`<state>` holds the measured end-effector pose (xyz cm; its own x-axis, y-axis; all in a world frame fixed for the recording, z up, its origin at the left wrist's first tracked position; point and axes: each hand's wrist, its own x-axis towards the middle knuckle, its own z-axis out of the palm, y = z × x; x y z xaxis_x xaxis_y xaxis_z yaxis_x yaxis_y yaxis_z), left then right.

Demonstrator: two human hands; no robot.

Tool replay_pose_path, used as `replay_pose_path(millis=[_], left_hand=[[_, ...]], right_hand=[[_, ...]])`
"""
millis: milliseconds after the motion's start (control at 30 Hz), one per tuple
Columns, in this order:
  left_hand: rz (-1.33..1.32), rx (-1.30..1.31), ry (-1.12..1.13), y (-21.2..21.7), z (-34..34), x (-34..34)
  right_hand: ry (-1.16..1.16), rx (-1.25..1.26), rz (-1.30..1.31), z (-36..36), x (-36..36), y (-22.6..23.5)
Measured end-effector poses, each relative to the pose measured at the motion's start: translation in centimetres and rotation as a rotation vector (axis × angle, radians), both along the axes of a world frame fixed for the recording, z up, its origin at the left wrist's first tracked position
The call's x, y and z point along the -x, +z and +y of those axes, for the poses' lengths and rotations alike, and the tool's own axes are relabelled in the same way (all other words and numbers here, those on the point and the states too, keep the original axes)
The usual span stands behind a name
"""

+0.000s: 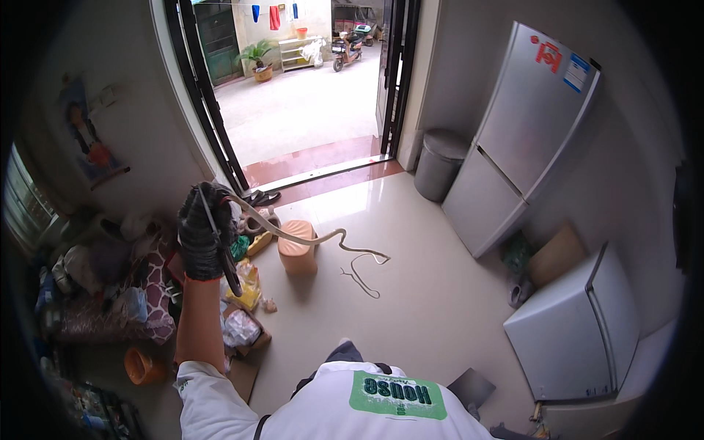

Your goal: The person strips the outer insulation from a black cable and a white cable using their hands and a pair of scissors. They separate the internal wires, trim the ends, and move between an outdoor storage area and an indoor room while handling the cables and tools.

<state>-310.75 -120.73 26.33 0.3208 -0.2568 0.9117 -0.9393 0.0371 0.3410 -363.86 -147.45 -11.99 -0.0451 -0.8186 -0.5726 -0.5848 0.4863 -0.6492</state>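
Note:
My left hand (pixel 202 233), in a black glove with a red cuff, is raised left of the middle, its fingers closed. A long, thin, beige cord-like strip (pixel 290 236) leads from its top and hangs out to the right. The strip bends in waves and narrows away from the hand. Below its end runs a thinner dark curving line (pixel 357 280); I cannot tell whether this is part of it or a shadow. Along the glove lies a slim rod-like edge with a dark lower end (pixel 233 282), its kind unclear. My right hand is out of view.
A peach stool (pixel 297 253) stands beyond the hand, with bags and boxes (pixel 246 326) nearer. Clothes and bedding (pixel 110 293) pile up at left, by an orange bin (pixel 143 364). A grey bin (pixel 440 165), fridge (pixel 513 139) and white cabinet (pixel 579 330) line the right. An open doorway (pixel 315 174) lies ahead.

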Motion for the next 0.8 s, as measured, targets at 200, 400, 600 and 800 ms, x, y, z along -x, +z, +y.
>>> replay_pose_path(millis=[200, 400, 600, 800], left_hand=[[0.751, 0.24, -0.33, 1.4, -13.4, -11.5], [0.783, 0.477, -0.5, 0.8, -22.8, -26.5], [-0.065, -0.029, 0.42, 1.3, -25.8, -40.0], [0.279, 0.282, 0.236, 3.9, -29.9, -51.5]], right_hand=[[-0.031, -0.031, 0.1, -10.5, -10.2, -0.5], [-0.054, -0.075, 0.177, -21.7, -19.8, -3.7], [0.029, -0.119, 0.292, -33.5, -28.3, -7.0], [0.124, 0.032, 0.338, -45.2, -38.3, -10.0]])
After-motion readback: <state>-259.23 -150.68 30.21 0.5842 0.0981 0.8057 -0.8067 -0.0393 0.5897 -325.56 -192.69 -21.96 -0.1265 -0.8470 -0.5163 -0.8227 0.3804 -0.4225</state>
